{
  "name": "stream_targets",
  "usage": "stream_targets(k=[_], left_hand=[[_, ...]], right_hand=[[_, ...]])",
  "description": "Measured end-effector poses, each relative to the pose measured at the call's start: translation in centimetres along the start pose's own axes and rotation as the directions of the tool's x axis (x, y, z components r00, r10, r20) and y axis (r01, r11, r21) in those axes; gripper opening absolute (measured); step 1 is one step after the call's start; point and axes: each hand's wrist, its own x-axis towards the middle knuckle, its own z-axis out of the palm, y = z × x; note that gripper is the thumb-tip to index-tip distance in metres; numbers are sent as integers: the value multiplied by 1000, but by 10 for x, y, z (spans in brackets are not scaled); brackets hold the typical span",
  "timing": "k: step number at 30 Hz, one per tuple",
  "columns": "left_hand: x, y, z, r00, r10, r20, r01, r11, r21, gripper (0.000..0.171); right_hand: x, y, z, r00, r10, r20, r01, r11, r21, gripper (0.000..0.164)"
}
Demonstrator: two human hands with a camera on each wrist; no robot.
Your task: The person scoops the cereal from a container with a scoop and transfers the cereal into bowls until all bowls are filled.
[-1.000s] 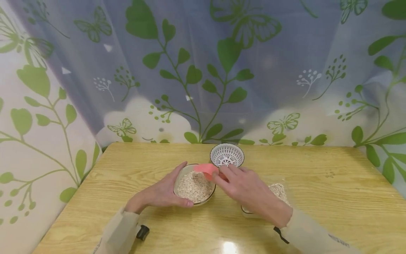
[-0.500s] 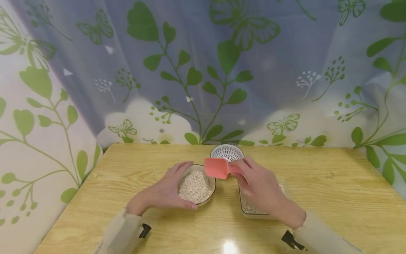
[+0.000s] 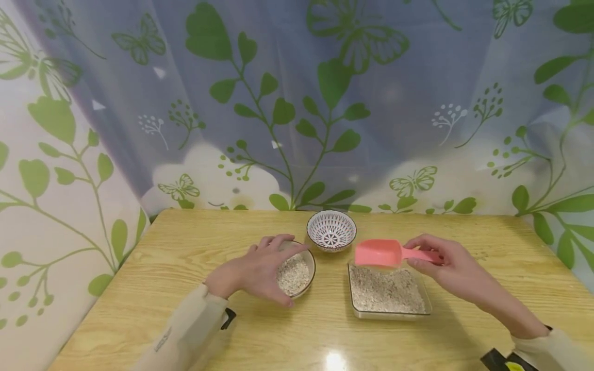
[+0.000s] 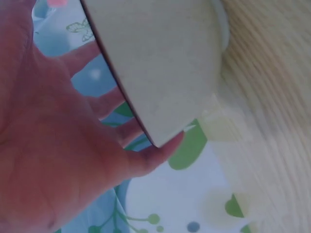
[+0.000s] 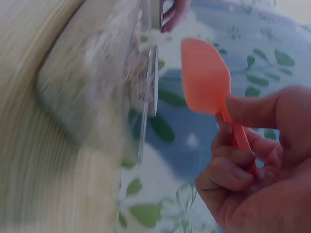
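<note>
Right grip [image 3: 449, 268]: grasping pink plastic scoop [image 3: 378, 252] | Left grip [image 3: 261, 272]: released, at 9 o'clock of round cream ceramic bowl [image 4: 160, 58]

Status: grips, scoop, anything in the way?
Left grip spread over flake bowl, contact unclear. Right grip holds pink scoop by handle. Scoop looks empty, near far edge of flake tray. No obstruction evident between them.

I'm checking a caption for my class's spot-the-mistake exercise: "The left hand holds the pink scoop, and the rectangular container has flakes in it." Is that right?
Not quite: the right hand, not the left hand, holds the pink scoop, as the head view shows. The rectangular container does have flakes in it.
</note>
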Motion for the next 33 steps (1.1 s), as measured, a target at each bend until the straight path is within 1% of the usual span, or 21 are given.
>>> stream_targets(k=[4, 8, 14, 18, 24, 26, 28, 33], left_hand=[[1, 3, -3, 999, -14, 32, 14, 1000, 19, 105], [3, 4, -3, 999, -29, 40, 28, 999, 23, 103], [5, 5, -3, 998, -41, 43, 40, 999, 23, 105], [6, 7, -5, 998, -53, 44, 52, 998, 34, 104], [6, 10, -5, 997, -64, 36, 62, 997, 44, 102], [5, 8, -5, 997, -72, 23, 70, 997, 45, 101], [3, 2, -3, 996, -83, 10, 83, 996, 40, 100], [-7, -20, -2, 991, -128, -35, 129, 991, 23, 99]], right_hand=[[-7, 14, -8, 999, 16, 50, -16, 1000, -10, 27], [-11, 22, -7, 996, 18, 87, -17, 1000, -5, 27], [-12, 26, -1, 992, -42, 116, 37, 998, 46, 24], [-11, 25, 4, 987, -75, 144, 64, 995, 77, 25], [-8, 27, 10, 983, -97, 154, 89, 994, 60, 24], [-8, 28, 11, 983, -104, 153, 97, 994, 50, 24], [-8, 29, 11, 983, -105, 151, 99, 994, 45, 24], [-10, 30, 13, 985, -104, 139, 103, 995, 16, 24]])
